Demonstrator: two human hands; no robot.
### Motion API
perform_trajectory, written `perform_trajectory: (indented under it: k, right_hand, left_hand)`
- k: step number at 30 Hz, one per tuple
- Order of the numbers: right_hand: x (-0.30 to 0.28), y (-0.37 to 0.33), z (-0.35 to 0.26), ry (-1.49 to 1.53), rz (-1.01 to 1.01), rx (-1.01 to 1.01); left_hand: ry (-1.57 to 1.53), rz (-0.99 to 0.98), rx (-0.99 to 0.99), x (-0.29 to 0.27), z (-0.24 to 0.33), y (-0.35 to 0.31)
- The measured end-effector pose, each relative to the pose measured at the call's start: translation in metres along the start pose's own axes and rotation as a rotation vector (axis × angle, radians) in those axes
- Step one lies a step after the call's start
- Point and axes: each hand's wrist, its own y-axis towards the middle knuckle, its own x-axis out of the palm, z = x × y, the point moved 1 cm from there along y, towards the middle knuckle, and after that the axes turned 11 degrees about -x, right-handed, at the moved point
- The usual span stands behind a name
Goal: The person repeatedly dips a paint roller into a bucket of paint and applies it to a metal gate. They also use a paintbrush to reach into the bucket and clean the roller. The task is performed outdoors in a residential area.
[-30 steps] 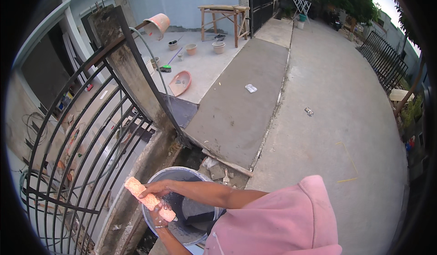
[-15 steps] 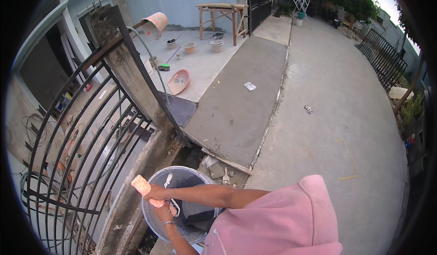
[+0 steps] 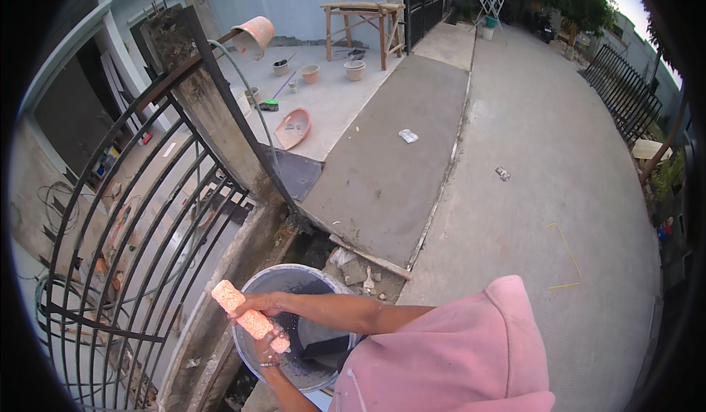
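Over a large grey bucket point(image 3: 334, 282), both my hands are closed round a long pinkish-orange sponge point(image 3: 251, 321) with a rough, speckled surface. My right hand point(image 3: 263, 305), its arm reaching across from the right, grips the middle of it. The lower end is held by my left hand point(image 3: 266, 347), which has a band at the wrist. One end of the sponge sticks out past the bucket's left rim. Grey contents show in the bucket, along with a flat dark piece point(image 3: 327, 346). Small pale specks, possibly drops, lie near my hands.
A black curved fence point(image 3: 140, 243) and concrete post point(image 3: 213, 118) stand left. A brush point(image 3: 368, 280) lies among rubble beside the bucket. Beyond is a smooth grey cement strip point(image 3: 397, 169) with a crumpled white wrapper point(image 3: 408, 136). A tilted orange basin point(image 3: 294, 128) sits farther back.
My hands have turned the sponge so more of its length shows, and the left hand has slid lower on it. The white handle seen by my hands earlier is out of sight.
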Motion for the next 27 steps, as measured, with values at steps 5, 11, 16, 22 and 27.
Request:
perform_trajectory:
  k: [5, 11, 16, 22, 27]
  right_hand:
    - [0.017, -0.014, -0.023, 0.012, -0.008, 0.101]
    - [0.003, -0.004, 0.008, -0.567, 0.293, -0.110]
    - [0.016, 0.007, 0.034, -0.862, 0.468, -0.206]
    - [0.025, 0.022, 0.057, -1.054, 0.583, -0.355]
    - [0.052, 0.029, 0.026, -0.927, 0.385, -0.243]
  left_hand:
    - [-0.072, -0.105, -0.075, -0.011, -0.011, 0.008]
    - [0.189, 0.251, 0.063, -0.015, -0.025, 0.017]
    - [0.495, 0.547, 0.331, -0.036, -0.038, 0.026]
    - [0.505, 0.863, 0.496, -0.003, -0.048, 0.022]
    - [0.465, 0.729, 0.432, -0.006, -0.024, 0.001]
